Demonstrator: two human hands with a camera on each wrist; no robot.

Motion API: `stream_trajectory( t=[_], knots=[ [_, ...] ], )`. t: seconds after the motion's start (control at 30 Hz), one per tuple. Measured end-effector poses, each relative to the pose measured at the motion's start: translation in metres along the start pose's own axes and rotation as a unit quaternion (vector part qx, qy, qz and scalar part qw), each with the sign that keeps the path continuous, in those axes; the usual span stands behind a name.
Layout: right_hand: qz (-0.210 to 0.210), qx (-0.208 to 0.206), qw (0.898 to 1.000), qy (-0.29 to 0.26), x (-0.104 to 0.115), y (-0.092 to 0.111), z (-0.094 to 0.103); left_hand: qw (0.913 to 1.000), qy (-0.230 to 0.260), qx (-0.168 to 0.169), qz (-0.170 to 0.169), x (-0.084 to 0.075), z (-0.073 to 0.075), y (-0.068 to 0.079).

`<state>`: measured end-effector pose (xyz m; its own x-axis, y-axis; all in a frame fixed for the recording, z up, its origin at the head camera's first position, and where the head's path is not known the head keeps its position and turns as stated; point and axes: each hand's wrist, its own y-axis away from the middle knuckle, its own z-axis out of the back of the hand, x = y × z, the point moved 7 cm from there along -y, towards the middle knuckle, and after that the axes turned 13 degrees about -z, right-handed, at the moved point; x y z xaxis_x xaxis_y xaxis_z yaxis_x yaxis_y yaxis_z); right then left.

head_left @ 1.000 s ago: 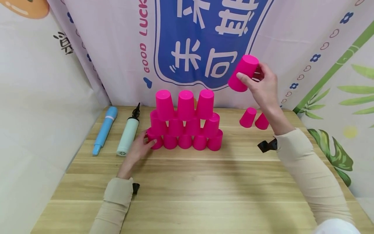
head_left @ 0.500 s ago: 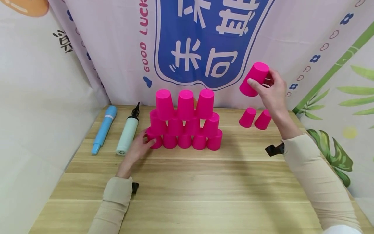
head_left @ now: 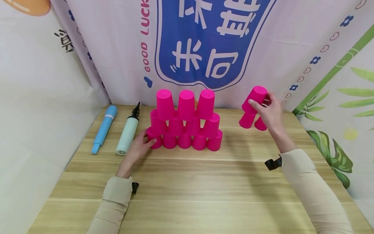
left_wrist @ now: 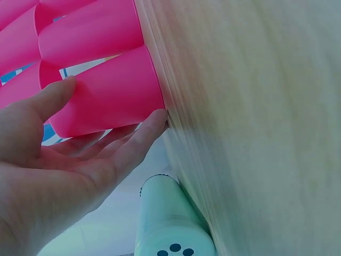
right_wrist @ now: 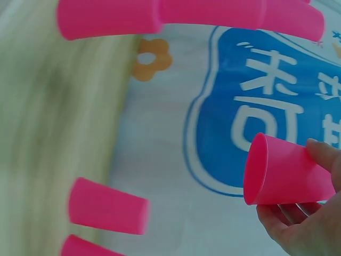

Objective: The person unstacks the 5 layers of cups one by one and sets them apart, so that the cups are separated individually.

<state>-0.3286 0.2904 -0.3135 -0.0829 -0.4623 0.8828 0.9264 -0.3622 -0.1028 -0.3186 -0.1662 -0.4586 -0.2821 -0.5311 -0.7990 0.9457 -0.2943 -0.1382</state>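
Note:
A pyramid of upside-down pink cups (head_left: 185, 125) stands on the table, with three cups in its top row. My left hand (head_left: 138, 148) holds the bottom-left pink cup (left_wrist: 114, 93), thumb on one side and fingers along the other. At the right, my right hand (head_left: 271, 112) grips another pink cup (head_left: 255, 99) in the air, its open end downward. In the right wrist view this held cup (right_wrist: 287, 170) is apart from the two standing cups. Those are a nearer-in pink cup (head_left: 246, 121) and one partly hidden by my hand (head_left: 260, 123).
A light green hand pump (head_left: 128, 135) and a blue pump-like tube (head_left: 105, 128) lie on the wooden table (head_left: 187, 191), left of the pyramid. A printed cloth (head_left: 117, 55) hangs behind the table's back edge.
My right hand has carried its cup rightward, then down toward the two separate cups. The left hand stays at the bottom-left cup, and the pyramid looks the same.

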Motion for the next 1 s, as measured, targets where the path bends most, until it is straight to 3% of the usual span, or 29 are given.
stream_trajectory(
  t=[0.37, 1.0],
  knots=[
    [-0.010, 0.010, 0.999, 0.034, -0.057, -0.003, -0.021, 1.0000, 0.003, -0.001, 0.009, 0.001, 0.000, 0.002],
    [-0.050, 0.045, 0.997, 0.047, -0.103, 0.008, -0.047, 0.9999, 0.013, -0.004, -0.001, 0.002, 0.000, 0.001]
  ],
)
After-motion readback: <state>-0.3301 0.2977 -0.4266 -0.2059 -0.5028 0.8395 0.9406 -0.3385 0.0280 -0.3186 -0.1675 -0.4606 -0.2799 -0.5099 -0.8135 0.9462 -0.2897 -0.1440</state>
